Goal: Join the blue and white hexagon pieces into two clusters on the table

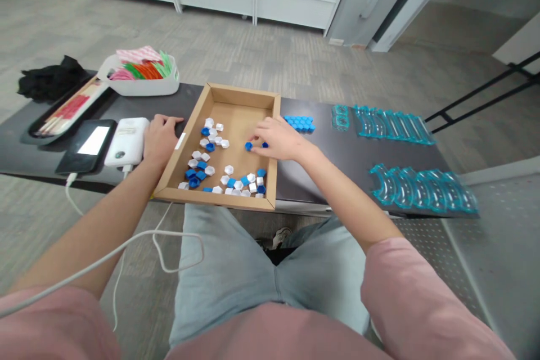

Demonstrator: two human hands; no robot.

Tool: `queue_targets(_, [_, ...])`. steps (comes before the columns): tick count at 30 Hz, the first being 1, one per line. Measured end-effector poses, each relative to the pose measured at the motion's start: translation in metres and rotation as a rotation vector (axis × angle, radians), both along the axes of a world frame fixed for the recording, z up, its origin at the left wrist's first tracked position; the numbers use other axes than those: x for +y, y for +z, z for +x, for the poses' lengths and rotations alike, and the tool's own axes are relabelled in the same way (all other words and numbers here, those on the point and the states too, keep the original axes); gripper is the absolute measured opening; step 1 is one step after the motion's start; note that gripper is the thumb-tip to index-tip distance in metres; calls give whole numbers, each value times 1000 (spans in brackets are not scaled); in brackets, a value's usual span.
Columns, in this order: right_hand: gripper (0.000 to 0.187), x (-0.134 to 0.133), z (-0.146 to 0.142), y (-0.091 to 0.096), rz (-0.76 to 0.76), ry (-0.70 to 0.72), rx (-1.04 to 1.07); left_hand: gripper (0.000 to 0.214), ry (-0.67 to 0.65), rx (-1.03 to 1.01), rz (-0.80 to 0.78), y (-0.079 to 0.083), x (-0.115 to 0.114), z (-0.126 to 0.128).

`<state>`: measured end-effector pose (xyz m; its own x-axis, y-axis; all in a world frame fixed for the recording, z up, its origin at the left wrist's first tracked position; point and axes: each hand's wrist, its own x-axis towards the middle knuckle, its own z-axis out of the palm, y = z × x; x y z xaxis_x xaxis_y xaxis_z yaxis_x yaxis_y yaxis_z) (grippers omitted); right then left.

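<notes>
A shallow cardboard box (276,180) lies in front of me with many small white and blue hexagonal pieces scattered in its left and near parts. Over its right side is my right hand (276,138), thumb and fingers closed around a blue hexagonal piece (248,146) near the box floor. Another blue hexagonal cap (265,145) sits just under that hand. My left hand (160,138) rests on the table against the box's left wall, fingers loosely stretched and holding nothing. Just right of the box, blue hexagonal pieces stand packed in a block (299,123).
Beside my left hand lie a white power bank (126,143) and a black phone-like device (86,146), with white cables hanging. Behind are a tray of sticks (37,138), a white basket (145,88) and black cloth (50,79). Teal plastic parts (422,188) line the table's right.
</notes>
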<state>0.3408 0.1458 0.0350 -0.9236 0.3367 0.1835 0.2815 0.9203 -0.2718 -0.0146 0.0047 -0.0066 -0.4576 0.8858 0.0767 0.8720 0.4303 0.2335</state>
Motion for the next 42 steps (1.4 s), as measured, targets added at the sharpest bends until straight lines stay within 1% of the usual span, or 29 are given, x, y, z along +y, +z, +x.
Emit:
queue_targets(2, [21,-10,-28,7,104,8,-172,68,-2,-5,23,0,-1,3])
queue_targets(4, [17,-15,-47,10,169,-9,-293,70,-4,-12,45,-1,-3,5])
queue_targets(6, [12,-14,-56,11,169,-4,-347,70,-6,-17,60,0,-4,7])
queue_targets(8, [15,-9,-55,14,88,43,-297,70,-9,-23,63,1,-4,8])
queue_targets(9, [18,-5,-49,16,24,75,-230,69,-9,-27,59,1,-4,8])
queue_targets(11, [23,10,-29,19,-108,119,-35,67,-3,-36,42,3,-4,8])
queue_targets(12, [26,20,-14,20,-158,107,77,66,0,-39,32,4,-4,8])
queue_targets(13, [28,31,3,19,-190,65,188,65,3,-42,23,5,-3,8])
queue_targets(14, [28,43,21,16,-206,-16,289,65,6,-43,15,6,-3,8])
queue_targets(17, [25,76,76,0,-268,-358,538,65,14,-41,-7,7,-3,8])
queue_targets(19, [23,91,105,-15,-293,-575,632,66,17,-32,-23,6,-2,6])
queue_targets(21, [23,97,123,-29,-303,-726,659,66,14,-13,-39,5,-2,3])
queue_targets(23, [22,96,132,-40,-303,-809,638,66,9,7,-49,4,-1,0])
queue_targets(26, [21,92,136,-51,-318,-858,569,68,10,30,-62,1,1,-5])
queue_targets(32, [17,92,138,-58,-365,-861,477,68,51,29,-49,-2,2,-9])
queue_targets(36, [13,92,136,-61,-381,-871,433,71,51,20,-22,-5,1,-10])
queue_targets(42, [11,96,135,-70,-385,-858,452,73,59,20,-8,-4,1,-11])
